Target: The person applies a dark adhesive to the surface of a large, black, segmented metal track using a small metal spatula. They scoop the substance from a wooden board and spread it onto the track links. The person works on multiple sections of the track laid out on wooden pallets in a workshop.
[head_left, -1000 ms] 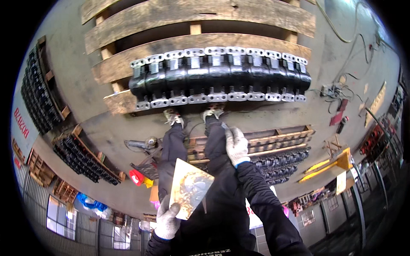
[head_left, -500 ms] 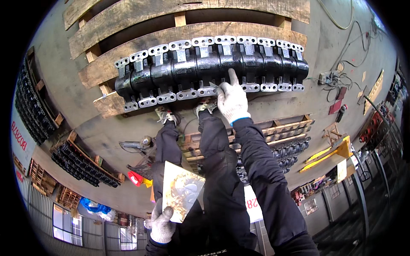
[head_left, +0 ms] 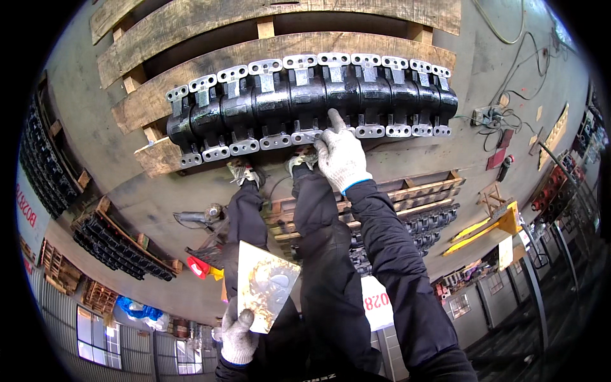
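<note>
My right hand (head_left: 342, 156), in a white knitted glove, is at the near edge of a row of black metal track-link-like parts (head_left: 273, 105) with bare grey, drilled end plates. Its index finger reaches over the black side of a middle part. The other fingers are curled around a thin grey blade (head_left: 312, 135), mostly hidden, lying close to an end plate. Low in front of me, my gloved left hand (head_left: 238, 337) grips a pale flat board (head_left: 258, 280) by its lower left edge, thumb on top. Brownish smears and a grey patch mark the board.
The row lies on a wooden pallet (head_left: 210, 60). More pallets of black parts (head_left: 124, 245) stand at left and behind my legs. Right are cables (head_left: 503, 118) and a yellow pallet-jack-like frame (head_left: 509, 223). An angle-grinder-like tool (head_left: 203, 215) and a red-yellow object (head_left: 198, 267) lie near my legs.
My right hand has shifted slightly left and nearer along the row, its index finger lower on the parts. My left hand still holds the board, almost unmoved.
</note>
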The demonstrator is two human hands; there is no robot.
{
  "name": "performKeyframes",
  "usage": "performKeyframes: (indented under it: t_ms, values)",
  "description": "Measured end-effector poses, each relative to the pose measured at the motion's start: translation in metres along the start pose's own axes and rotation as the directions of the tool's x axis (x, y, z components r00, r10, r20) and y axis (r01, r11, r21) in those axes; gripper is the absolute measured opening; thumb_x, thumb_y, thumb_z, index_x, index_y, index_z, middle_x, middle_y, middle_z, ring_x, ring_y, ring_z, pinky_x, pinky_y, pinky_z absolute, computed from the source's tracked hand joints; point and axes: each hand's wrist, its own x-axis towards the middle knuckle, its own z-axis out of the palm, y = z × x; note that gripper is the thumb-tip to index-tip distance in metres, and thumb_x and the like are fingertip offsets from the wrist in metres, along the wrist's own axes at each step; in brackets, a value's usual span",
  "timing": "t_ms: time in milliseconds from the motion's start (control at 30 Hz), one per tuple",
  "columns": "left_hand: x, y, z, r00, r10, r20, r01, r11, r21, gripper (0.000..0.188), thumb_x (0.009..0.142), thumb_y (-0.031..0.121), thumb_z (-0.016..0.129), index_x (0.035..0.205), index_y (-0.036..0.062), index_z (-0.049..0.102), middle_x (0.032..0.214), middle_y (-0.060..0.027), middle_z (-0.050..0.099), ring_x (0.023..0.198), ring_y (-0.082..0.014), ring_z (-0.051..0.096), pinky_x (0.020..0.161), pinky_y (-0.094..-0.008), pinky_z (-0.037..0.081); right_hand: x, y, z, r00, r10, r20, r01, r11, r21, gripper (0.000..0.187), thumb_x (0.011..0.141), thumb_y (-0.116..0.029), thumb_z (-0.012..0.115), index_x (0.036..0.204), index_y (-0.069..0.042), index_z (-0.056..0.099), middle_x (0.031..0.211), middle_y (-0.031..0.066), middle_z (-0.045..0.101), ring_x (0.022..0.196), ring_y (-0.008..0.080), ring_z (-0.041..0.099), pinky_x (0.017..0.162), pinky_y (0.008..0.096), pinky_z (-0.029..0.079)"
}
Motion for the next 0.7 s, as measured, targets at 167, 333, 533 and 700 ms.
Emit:
performKeyframes:
  t_ms: [167,333,533,700]
  values:
    - [0.001,-0.001,-0.003,1.0,-0.007,0.022,0.007,1.0,0.014,0.078,0.089,0.028,0.078,0.148,-0.0062,0.039,0.138,-0.017,0.058,0.125,-0.0279,0.059,0.107,-0.041,0.048,0.012,0.012,-0.004,0.994,0.095,-0.048,-0.096,0.995,-0.019,0.015,0.088,-0.016,0.068,0.096,-0.004,0.073,0.151,0.027,0.046,0.111,0.0446,0.065,0.094,0.0465,0.055]
    - [0.001,0.001,-0.001,1.0,-0.008,0.01,0.008,1.0,0.02,0.08,0.088,0.031,0.079,0.147,-0.0066,0.04,0.137,-0.0166,0.059,0.124,-0.0279,0.06,0.107,-0.041,0.048,0.03,0.023,-0.009,0.992,0.109,-0.068,-0.11,0.994,-0.007,0.016,0.088,-0.016,0.067,0.096,-0.004,0.073,0.15,0.03,0.045,0.111,0.0458,0.065,0.097,0.0471,0.053]
    - [0.0,-0.005,-0.004,1.0,-0.002,0.013,0.002,1.0,-0.004,0.079,0.088,0.03,0.08,0.146,-0.0067,0.041,0.138,-0.0171,0.058,0.125,-0.0289,0.06,0.107,-0.0421,0.048,0.004,0.008,-0.01,0.996,0.04,-0.077,-0.035,0.997,0.062,0.015,0.09,-0.015,0.065,0.096,-0.002,0.07,0.144,0.0268,0.053,0.116,0.0443,0.063,0.099,0.0467,0.052]
    - [-0.001,-0.007,-0.001,0.999,0.027,0.022,-0.027,1.0,-0.006,0.078,0.088,0.029,0.08,0.145,-0.0074,0.042,0.136,-0.0186,0.059,0.123,-0.03,0.061,0.106,-0.0429,0.048,-0.057,0.011,0.003,0.992,0.087,-0.095,-0.073,0.987,0.144,0.012,0.09,-0.016,0.067,0.089,-0.004,0.066,0.137,0.0233,0.059,0.107,0.0434,0.065,0.092,0.0479,0.054]
